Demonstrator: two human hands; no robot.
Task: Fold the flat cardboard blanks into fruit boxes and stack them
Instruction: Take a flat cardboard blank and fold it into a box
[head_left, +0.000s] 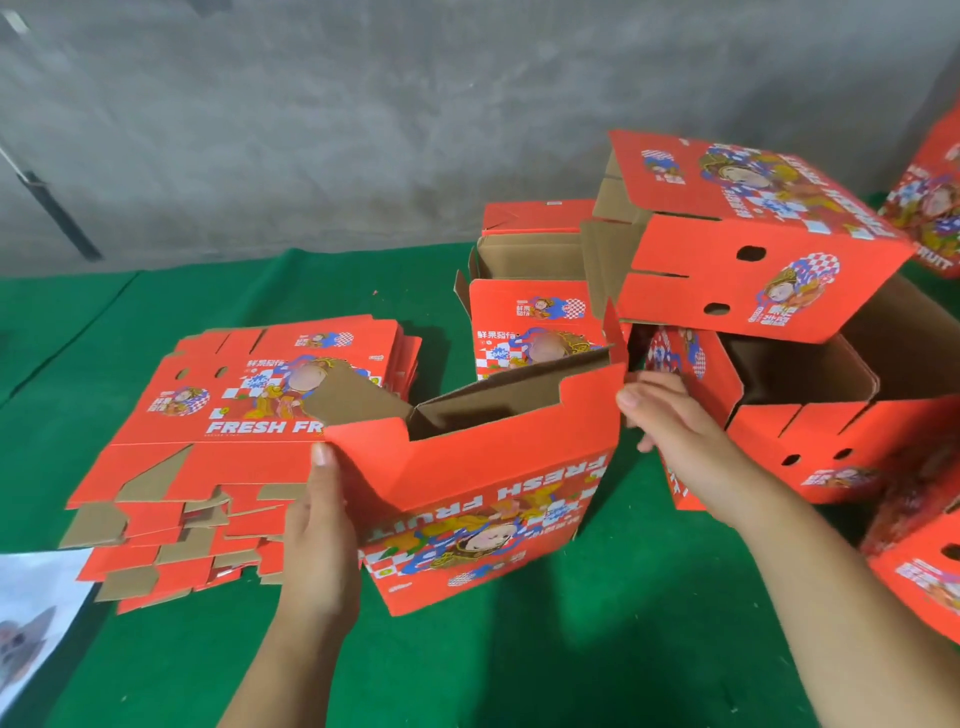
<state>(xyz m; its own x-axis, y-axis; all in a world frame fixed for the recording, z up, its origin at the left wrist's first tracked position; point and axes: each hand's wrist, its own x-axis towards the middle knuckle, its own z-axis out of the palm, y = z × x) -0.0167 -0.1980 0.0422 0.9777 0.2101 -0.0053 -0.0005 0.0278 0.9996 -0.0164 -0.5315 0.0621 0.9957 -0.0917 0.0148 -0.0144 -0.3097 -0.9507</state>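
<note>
Red checker-printed boxes (483, 499) on green cloth (519, 665).

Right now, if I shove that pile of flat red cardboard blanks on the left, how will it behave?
The pile of flat red cardboard blanks would probably shear rather than slide whole: its sheets already sit fanned and misaligned. The glossy-looking print suggests slippery faces. The green cloth underneath may drag the bottom sheet.

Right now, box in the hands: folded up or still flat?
Partly folded. The box is opened into a tube, brown inside showing, top flaps up. Left hand and right hand hold its sides.
</note>
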